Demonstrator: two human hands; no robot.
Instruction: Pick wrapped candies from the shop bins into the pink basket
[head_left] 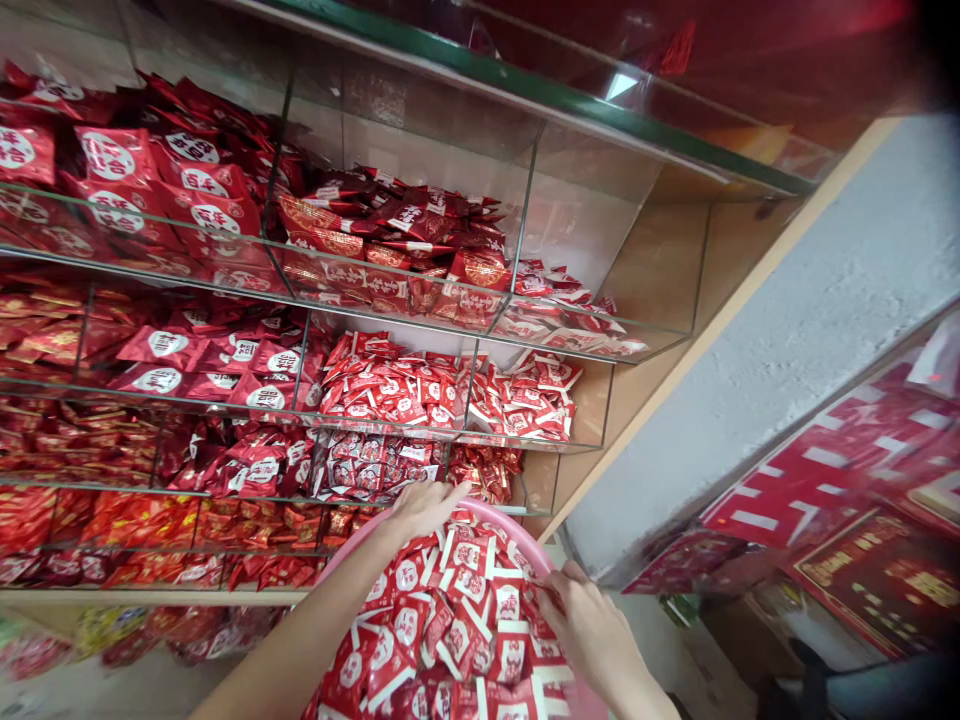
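A round pink basin (491, 512) stands at the lower middle, heaped with small red-and-white wrapped packets (469, 590). My left hand (426, 507) lies over the basin's far rim, gripping it with the thumb stretched out to the right; its other fingertips are partly hidden. At the basin's right edge my right hand (589, 620) is closed on the rim, its fingers curled inward beside the packets. Both forearms come in from the bottom, and the left one crosses in front of the basin's left side.
Glass-fronted shelves (420, 325) with dividers hold piles of red packets (390, 385). A green-edged glass shelf (525, 75) runs overhead. Right of the wooden side panel (660, 400) is a grey wall (840, 300). Red printed goods (885, 570) are stacked at the lower right. Bagged goods (187, 630) lie beneath the shelves.
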